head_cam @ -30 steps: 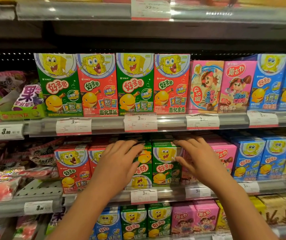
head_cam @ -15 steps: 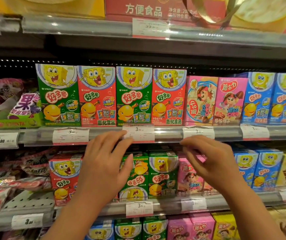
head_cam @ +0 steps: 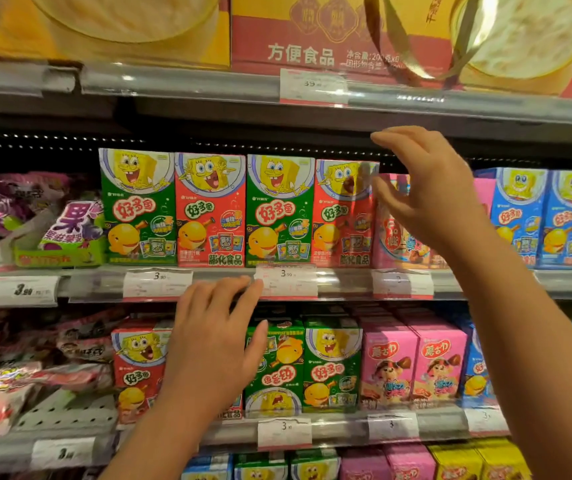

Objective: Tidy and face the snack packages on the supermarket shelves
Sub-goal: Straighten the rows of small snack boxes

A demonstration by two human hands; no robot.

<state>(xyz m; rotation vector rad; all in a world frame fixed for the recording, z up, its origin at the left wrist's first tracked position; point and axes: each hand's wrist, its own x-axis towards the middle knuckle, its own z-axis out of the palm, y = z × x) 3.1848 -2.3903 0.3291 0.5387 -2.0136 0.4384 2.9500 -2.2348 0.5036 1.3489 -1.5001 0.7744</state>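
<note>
Both hands are raised before a supermarket shelf of snack packages. Left hand (head_cam: 213,341) is spread flat, fingers straight and slightly fanned, its back to the camera; it covers the front of a red carton (head_cam: 137,368) and an upside-down green carton (head_cam: 277,368) on the lower shelf, fingertips reaching the clear plastic price rail (head_cam: 97,285) of the shelf above. Whether the palm presses the cartons cannot be told. Right hand (head_cam: 426,188) hovers higher, fingers loosely curved like an open claw and holding nothing, in front of a pink carton (head_cam: 395,237) on the middle shelf, just beside a red carton with a cartoon sponge (head_cam: 341,216); its edges are blurred.

Middle shelf cartons are tall, flat-faced, glossy cardboard rectangles standing upright side by side: green (head_cam: 137,206), red (head_cam: 210,209), green (head_cam: 279,209), red, then pink and two blue ones (head_cam: 544,220) at right. Left of them lie crinkly, shiny purple foil bags (head_cam: 17,206). On the lower shelf, an upright green carton (head_cam: 333,365) and two pink cartons (head_cam: 412,365) stand right of the inverted one; soft pink bags (head_cam: 7,393) slump at left over perforated metal shelving (head_cam: 69,414). White paper price tags (head_cam: 286,280) sit in the rails. Large yellow and red boxes (head_cam: 312,32) fill the top shelf.
</note>
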